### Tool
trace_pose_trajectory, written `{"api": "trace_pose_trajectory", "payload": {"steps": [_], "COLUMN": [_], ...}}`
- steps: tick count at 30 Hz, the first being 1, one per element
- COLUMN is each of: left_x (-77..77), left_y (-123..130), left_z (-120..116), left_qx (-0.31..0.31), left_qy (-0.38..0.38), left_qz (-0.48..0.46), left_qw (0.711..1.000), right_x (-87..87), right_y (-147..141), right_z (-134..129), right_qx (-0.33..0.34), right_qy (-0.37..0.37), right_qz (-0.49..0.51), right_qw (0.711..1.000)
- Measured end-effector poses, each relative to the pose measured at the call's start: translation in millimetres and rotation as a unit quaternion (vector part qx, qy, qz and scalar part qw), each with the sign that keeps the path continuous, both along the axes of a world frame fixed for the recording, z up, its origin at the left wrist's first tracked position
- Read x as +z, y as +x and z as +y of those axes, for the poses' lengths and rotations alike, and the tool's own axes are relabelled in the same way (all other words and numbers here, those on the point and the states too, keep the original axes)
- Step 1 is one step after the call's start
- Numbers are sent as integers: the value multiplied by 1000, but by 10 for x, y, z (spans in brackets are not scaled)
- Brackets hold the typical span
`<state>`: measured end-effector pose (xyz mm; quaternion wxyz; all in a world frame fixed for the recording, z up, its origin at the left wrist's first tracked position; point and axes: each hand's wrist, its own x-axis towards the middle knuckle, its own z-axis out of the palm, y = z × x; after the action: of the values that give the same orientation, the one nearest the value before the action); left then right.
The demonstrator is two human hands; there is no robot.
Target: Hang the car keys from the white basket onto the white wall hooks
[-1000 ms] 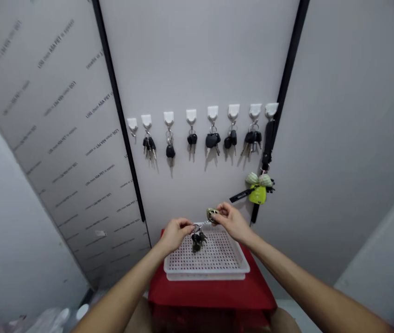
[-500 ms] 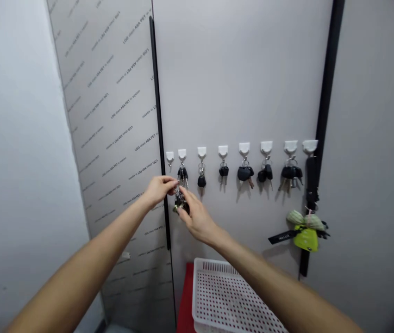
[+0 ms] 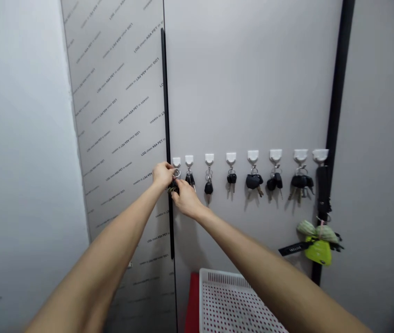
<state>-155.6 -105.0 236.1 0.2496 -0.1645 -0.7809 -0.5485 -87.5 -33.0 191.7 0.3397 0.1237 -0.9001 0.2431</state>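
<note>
Both hands hold one bunch of keys (image 3: pixel 172 186) just under the leftmost white hook (image 3: pixel 176 161). My left hand (image 3: pixel 163 175) is closed, its fingertips pinching the bunch's metal ring (image 3: pixel 177 173) near the hook. From the right, my right hand (image 3: pixel 186 199) is closed on the lower part of the bunch, and its fingers hide some of the keys. Whether the ring touches the hook I cannot tell. Right beside it, black-headed keys (image 3: pixel 190 179) hang from the second hook (image 3: pixel 189 160).
More keys hang along a row of white hooks (image 3: pixel 253 156) to the right. A lime-green pouch (image 3: pixel 318 252) with a black strap (image 3: pixel 323 189) dangles at the far end. Below stand a white perforated basket (image 3: pixel 208 277) and something red (image 3: pixel 192 303). A black vertical handle strip (image 3: pixel 166 115) runs left of the hooks.
Both hands have raised the bunch of keys up to the leftmost hook, its ring now showing between the fingers. The view has shifted slightly, so the wall sits farther right and lower.
</note>
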Motion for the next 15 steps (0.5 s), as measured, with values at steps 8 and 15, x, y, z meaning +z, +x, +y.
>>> {"api": "trace_pose_trajectory", "payload": {"steps": [8,15], "left_x": [-150,-855], "left_y": [92,437], "left_z": [-24,-38], "left_qx": [34,-11], "left_qy": [-70,39], "left_qz": [48,0], "left_qw": [996,999], "right_x": [-180,-836], "right_y": [123,600], "right_z": [110,662], "right_qx": [20,39], "right_qy": [8,-63], "right_qz": [24,-63], "right_qw": [999,995]}}
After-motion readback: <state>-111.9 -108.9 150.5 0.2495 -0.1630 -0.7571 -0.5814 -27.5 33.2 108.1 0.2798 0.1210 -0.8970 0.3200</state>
